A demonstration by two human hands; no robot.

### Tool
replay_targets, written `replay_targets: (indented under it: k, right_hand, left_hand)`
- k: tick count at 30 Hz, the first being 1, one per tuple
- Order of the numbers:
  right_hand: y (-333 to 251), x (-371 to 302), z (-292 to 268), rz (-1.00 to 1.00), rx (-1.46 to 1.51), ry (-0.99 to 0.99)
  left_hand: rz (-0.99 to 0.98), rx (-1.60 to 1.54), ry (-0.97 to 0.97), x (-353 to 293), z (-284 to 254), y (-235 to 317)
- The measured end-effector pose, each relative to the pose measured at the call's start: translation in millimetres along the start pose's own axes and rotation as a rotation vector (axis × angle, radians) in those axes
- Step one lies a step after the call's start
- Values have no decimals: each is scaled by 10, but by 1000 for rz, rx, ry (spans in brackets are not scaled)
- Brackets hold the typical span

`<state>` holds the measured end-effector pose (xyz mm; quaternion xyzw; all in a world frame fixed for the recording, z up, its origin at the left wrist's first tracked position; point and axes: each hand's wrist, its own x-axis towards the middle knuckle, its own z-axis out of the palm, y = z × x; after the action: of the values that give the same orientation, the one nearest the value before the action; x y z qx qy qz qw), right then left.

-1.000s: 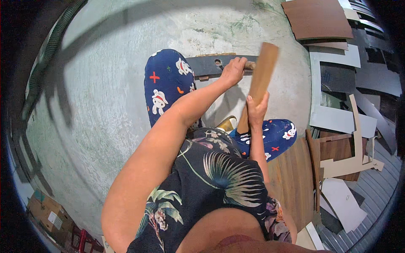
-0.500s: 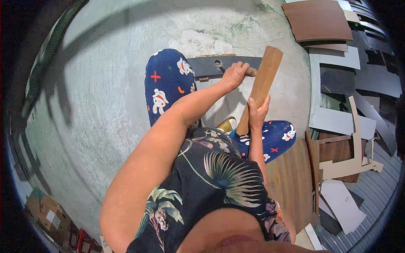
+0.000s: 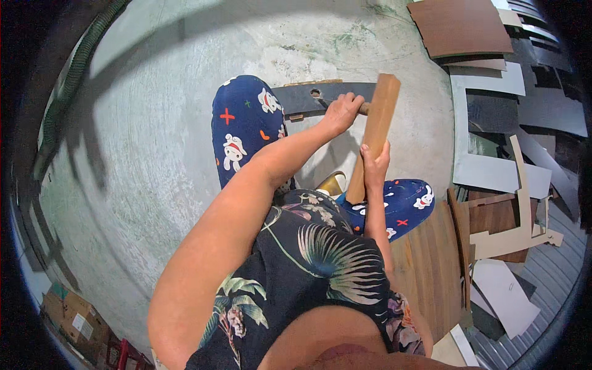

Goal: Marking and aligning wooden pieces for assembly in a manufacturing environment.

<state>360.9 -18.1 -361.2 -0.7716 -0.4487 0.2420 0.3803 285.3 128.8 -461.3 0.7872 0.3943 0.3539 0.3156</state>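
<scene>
My left hand (image 3: 344,115) is closed around the wooden handle (image 3: 364,108) of what looks like a chisel. Its thin dark shaft points left toward a rough hole (image 3: 316,93) in a dark grey board (image 3: 293,100); the tip is hard to make out. The board lies on the floor beyond my legs, its left end behind my left knee. My right hand (image 3: 375,166) grips a thick flat bar of brown wood (image 3: 381,111) low down, thumb along it. The bar's upper part stands against the handle's butt end, or very close to it.
Stacked panels and offcuts, including a brown sheet (image 3: 461,28) and a white frame-shaped piece (image 3: 498,171), lie along the right. A wood-grain board (image 3: 425,265) is beside my right leg. Cardboard boxes (image 3: 74,317) sit lower left; a ribbed hose (image 3: 77,74) runs upper left.
The wooden bar has swung left and slightly down with my right hand, closing on the handle's butt end. My left hand keeps its grip, almost unmoved.
</scene>
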Motion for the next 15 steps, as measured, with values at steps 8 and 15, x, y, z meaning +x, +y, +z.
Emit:
replay_targets:
  k: [8, 15]
  right_hand:
    - [-41, 10, 36, -15, -29, -31]
    - [-191, -30, 37, -113, 91, 79]
  left_hand:
    - [-74, 8, 44, 11, -25, 28]
    - [-67, 48, 79, 5, -42, 5]
